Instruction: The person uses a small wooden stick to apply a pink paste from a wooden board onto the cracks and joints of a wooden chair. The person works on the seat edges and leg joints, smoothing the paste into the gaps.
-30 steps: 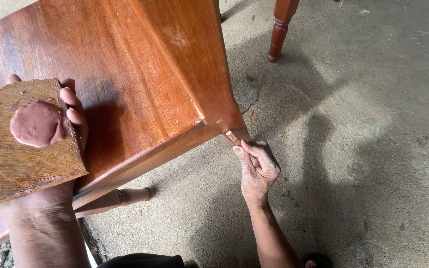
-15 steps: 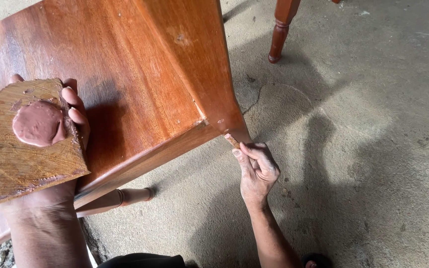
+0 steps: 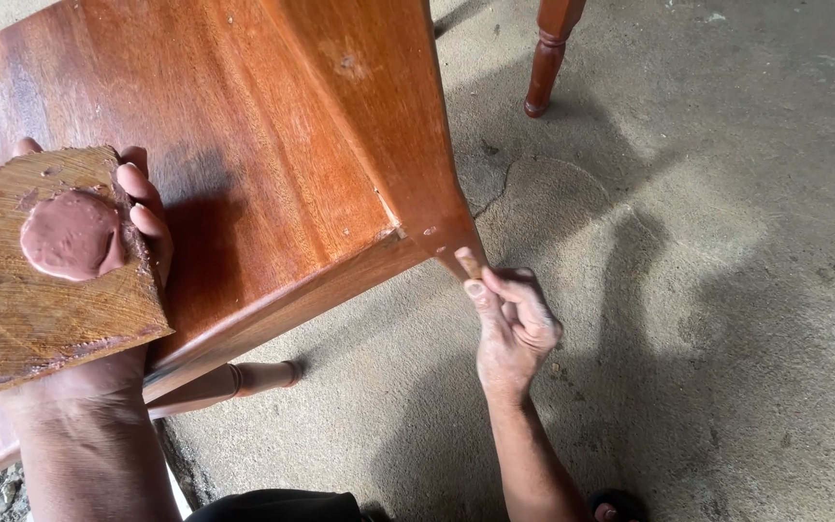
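Here the right hand is the one at work: its fingers are curled and pinched around a small wooden applicator stick, whose tip touches the lower corner of the reddish-brown wooden table, just where the top's edge meets the apron. The stick's long axis runs from the fingertips up and slightly left, toward that corner, so the spot being touched lies just above and to the left of the hand, with the hand itself below it over the bare concrete floor.

The left hand is well apart, on the far left. It is cupped under a rough wooden board, fingers wrapped up over the board's right edge, and it holds the board roughly flat over the tabletop. On the board sits a blob of reddish-brown wood filler.

So the filler lies to the left of the working corner, across the table surface. The right hand is plainly nearer the corner; the left is nearer the filler. A turned table leg stands on the floor at the top.
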